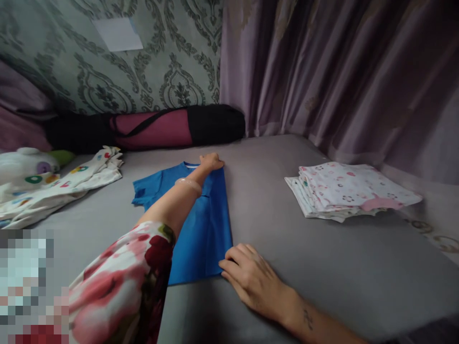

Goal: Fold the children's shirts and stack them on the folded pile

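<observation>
A blue t-shirt [206, 224] lies on the grey bed sheet [322, 267], its right side folded in to a straight edge. My left hand [211, 161] reaches across it and rests at the far right corner near the collar, fingers curled onto the cloth. At the shirt's near right corner lies my right hand [247, 274], fingers pressed down on the hem. My left arm wears a floral sleeve [125, 282] and a clear bangle [189, 184].
A folded stack of white patterned clothes [349, 191] sits at the right. Loose white printed garments [60, 186] and a soft toy [25, 162] lie at the left. A maroon and black roll bag [161, 128] lies against the wall; a curtain [340, 71] hangs at the right.
</observation>
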`<state>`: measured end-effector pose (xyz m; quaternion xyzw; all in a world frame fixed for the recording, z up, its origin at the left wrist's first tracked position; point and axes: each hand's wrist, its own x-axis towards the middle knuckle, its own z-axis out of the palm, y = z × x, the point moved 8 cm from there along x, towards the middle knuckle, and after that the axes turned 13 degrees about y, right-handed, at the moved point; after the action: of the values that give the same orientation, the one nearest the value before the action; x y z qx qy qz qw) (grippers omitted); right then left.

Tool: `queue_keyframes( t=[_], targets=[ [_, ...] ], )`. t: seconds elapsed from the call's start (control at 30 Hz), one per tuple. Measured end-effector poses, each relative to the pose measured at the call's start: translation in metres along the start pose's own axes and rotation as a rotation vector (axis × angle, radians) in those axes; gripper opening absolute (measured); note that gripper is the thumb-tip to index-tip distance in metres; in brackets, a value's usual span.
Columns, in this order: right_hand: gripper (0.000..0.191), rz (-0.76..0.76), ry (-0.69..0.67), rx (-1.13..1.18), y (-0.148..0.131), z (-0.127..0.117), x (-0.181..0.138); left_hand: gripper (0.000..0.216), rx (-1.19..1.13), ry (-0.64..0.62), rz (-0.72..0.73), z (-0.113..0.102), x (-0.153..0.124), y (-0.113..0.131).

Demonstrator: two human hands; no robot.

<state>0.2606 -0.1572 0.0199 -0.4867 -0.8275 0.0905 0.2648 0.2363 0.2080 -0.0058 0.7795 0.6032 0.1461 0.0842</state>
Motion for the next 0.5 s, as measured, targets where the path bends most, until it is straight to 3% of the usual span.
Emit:
queue_keyframes(
  t=[0.17, 0.5],
  targets=[
    [0.011, 0.009, -0.004, -0.021, 0.0008, 0.0040, 0.0022, 0.017, -0.104, -0.022, -0.088, 0.0015, -0.0008, -0.0039],
    [0.012, -0.104, -0.015, -0.139, -0.0086, 0.0023, -0.0032, 0.015, -0.446, 0.081, -0.157, 0.0077, -0.0066, -0.0074]
  ],
)
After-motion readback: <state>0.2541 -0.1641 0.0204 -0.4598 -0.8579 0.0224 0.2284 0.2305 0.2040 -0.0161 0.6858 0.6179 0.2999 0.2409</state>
